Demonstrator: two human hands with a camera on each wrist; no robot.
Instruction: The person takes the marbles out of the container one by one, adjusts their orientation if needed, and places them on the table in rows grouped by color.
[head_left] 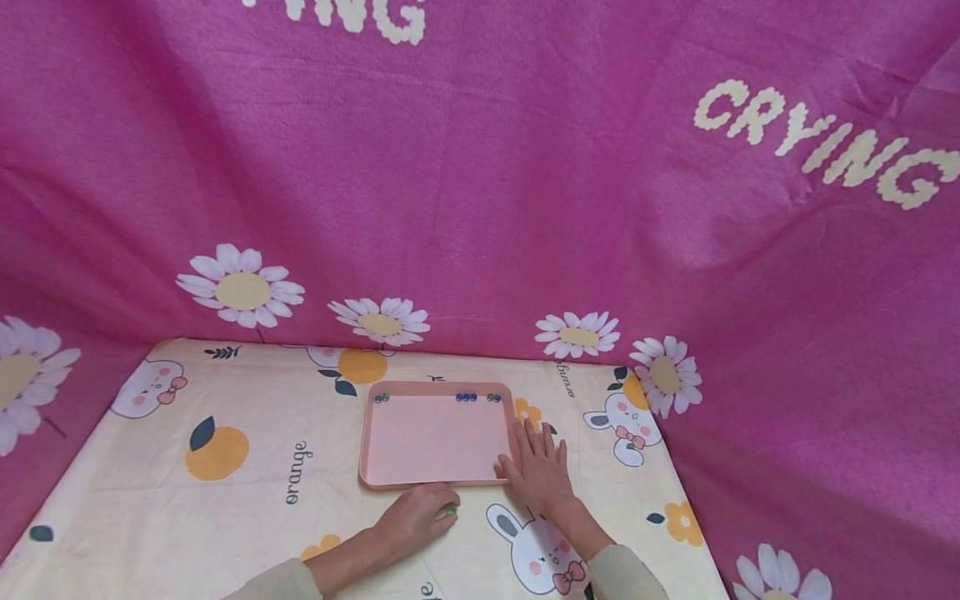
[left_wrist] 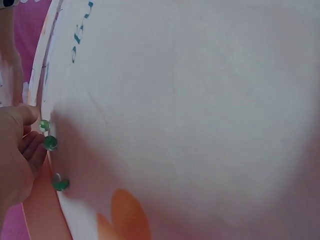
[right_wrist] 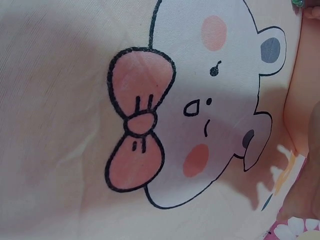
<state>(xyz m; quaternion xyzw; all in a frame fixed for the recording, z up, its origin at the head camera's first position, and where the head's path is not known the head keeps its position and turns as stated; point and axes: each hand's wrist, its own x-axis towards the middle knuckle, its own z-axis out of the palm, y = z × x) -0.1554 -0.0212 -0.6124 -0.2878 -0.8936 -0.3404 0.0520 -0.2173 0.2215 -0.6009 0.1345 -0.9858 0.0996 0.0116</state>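
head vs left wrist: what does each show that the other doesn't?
Head only: the whole pink tray on the printed cloth, blue marbles along its far rim, the right hand lying flat at the tray's right near corner, and the pink backdrop.

Left wrist only: three separate green marbles close up beside the fingers, on the cloth at the tray's edge.

Both: the left hand, fingers curled, at the tray's near edge with green at its fingertips. Whether it actually grips a marble is not clear in either view.
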